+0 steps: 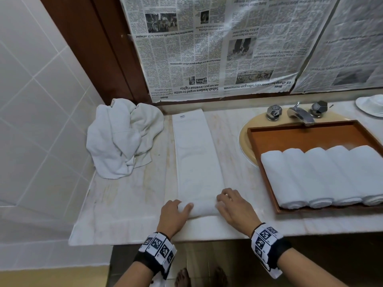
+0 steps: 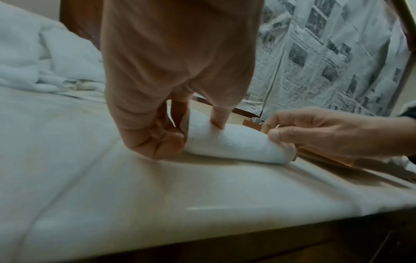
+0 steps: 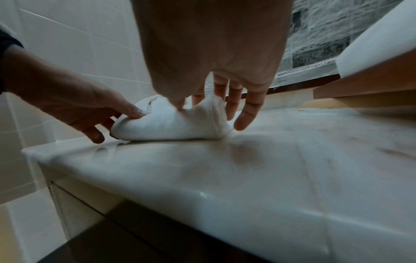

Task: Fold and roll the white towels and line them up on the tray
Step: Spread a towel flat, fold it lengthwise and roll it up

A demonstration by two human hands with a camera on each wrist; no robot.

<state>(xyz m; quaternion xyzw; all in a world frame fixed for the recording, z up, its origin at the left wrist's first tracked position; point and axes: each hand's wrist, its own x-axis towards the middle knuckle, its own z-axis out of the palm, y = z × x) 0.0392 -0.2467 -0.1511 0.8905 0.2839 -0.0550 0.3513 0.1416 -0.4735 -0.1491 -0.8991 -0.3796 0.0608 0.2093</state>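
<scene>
A long folded white towel (image 1: 194,154) lies on the marble counter, running away from me. Its near end is wound into a small roll (image 1: 204,209) (image 2: 229,142) (image 3: 171,126). My left hand (image 1: 174,212) (image 2: 166,138) grips the roll's left end, thumb on top. My right hand (image 1: 232,206) (image 3: 213,99) pinches the right end, thumb pressed into the cloth and fingers behind it. To the right, a brown wooden tray (image 1: 267,183) holds several rolled white towels (image 1: 323,177) side by side.
A heap of unfolded white towels (image 1: 122,137) sits at the back left against the tiled wall. The tray rests over a sink basin (image 1: 243,141) with a chrome faucet (image 1: 300,114). Newspaper (image 1: 207,48) covers the wall behind. The counter's front edge (image 1: 165,239) is just below my wrists.
</scene>
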